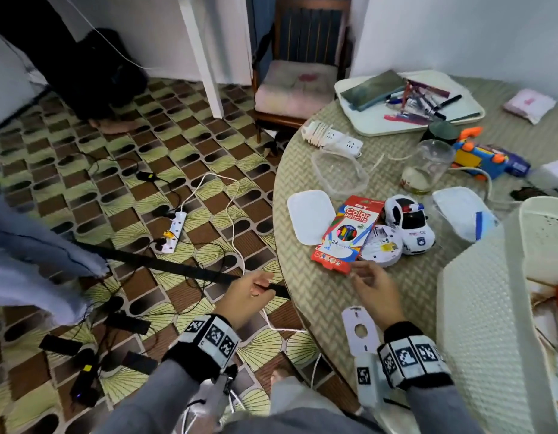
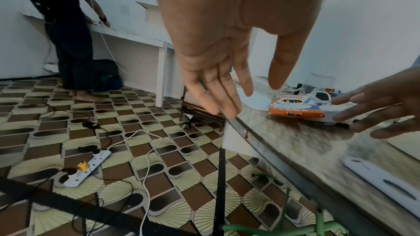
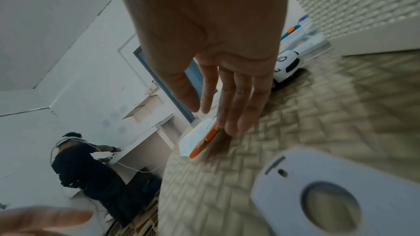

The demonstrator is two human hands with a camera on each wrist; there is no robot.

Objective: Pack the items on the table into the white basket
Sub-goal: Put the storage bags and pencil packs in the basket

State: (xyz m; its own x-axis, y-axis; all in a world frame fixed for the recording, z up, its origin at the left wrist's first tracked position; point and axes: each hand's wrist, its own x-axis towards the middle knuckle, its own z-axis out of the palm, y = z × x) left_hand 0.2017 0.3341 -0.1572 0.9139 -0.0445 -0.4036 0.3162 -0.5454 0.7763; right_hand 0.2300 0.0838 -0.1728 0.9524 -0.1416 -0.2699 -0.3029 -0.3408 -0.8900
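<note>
**Both hands open near the coloured-pencil box**

The right hand was open, its fingers straight and loosely spread, and held nothing. In the right wrist view its fingertips lay right at the near end of the box of colour pencils; whether they touched it could not be told through the blur. The left hand was also open, fingers straight and close together with the thumb apart, and gripped nothing; a black strap crossed in front of it in the head view.

The pencil box was red, flat and oblong, printed "Color pencils", and lay on the round table with its near end toward the person. Touching the box on its far-left side lay a white lid; on its right sat a round white tape dispenser, and just beyond that a white toy police car. The white basket, woven in texture, stood well to the right of the box at the table's near right edge.

The right hand reached forward over the table, palm down, just short of the box. The left hand hovered to the left of the box, at the table's edge and over the patterned floor. Both wrists wore black bands with printed markers.
</note>
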